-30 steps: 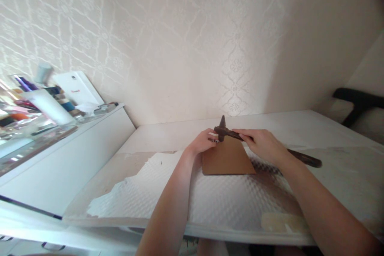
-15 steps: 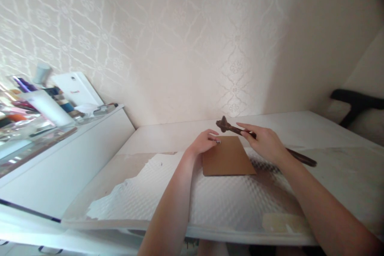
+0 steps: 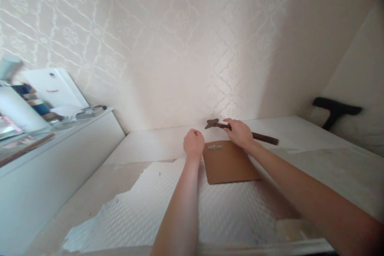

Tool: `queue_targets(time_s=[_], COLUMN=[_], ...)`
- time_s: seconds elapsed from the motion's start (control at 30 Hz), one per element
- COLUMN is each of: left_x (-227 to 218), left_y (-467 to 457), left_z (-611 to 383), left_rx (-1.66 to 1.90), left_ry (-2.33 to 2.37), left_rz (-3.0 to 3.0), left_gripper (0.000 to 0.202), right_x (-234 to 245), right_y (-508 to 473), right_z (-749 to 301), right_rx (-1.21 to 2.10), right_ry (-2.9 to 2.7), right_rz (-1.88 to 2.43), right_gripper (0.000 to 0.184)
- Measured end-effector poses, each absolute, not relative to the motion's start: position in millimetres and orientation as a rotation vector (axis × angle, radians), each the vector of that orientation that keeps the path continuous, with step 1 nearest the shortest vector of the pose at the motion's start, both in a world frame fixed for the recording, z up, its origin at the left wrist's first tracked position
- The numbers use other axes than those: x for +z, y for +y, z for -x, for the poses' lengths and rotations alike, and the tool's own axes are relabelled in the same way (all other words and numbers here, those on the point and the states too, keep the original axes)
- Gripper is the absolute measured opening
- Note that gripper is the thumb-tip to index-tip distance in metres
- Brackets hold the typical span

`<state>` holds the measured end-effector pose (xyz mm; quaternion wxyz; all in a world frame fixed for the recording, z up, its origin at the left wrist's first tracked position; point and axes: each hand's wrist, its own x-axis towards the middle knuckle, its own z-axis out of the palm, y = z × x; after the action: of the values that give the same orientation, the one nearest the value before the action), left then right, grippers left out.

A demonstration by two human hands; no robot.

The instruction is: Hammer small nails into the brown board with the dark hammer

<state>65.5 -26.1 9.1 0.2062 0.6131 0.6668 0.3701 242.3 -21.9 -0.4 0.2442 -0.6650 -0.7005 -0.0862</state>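
Observation:
My right hand (image 3: 240, 133) is wrapped round the handle of a dark brown hammer (image 3: 261, 137). The hammer's head points left, above the far edge of a flat brown rectangular board (image 3: 232, 166). A short row of small silvery pieces (image 3: 215, 147) lies on the board close to its far left corner; they are too small to name. My left hand (image 3: 193, 143) is closed beside that corner, fingers curled inward, and what they may hold is hidden. Under the board spreads a white quilted sheet (image 3: 135, 200).
To the left, a white cabinet (image 3: 66, 172) carries a white box (image 3: 57, 90), a white cylinder (image 3: 21, 108) and assorted small items. A patterned wall (image 3: 168, 48) rises behind the table (image 3: 156, 140). A black chair part (image 3: 336, 108) stands at the right.
The left hand has drawn off the silvery pieces to the board's left and closed. The hammer is tilted less. The camera view has shifted, so the cabinet shows farther left.

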Motion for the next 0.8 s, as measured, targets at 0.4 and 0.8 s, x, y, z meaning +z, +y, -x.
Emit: queue_targets(time_s=[0.4, 0.8], left_x=[13, 84], left_y=[-35, -131], left_z=[-61, -80], left_rx=[1.113, 1.899], left_ry=[1.983, 1.465], left_rz=[-1.766, -2.234], left_gripper=[0.019, 0.019], right_x=[-15, -26], right_y=[-2, -123], right_z=[-222, -229], right_rx=[-0.053, -0.048], right_ry=[-2.147, -2.316], right_rz=[1.624, 1.477], right_gripper=[0.036, 0.049])
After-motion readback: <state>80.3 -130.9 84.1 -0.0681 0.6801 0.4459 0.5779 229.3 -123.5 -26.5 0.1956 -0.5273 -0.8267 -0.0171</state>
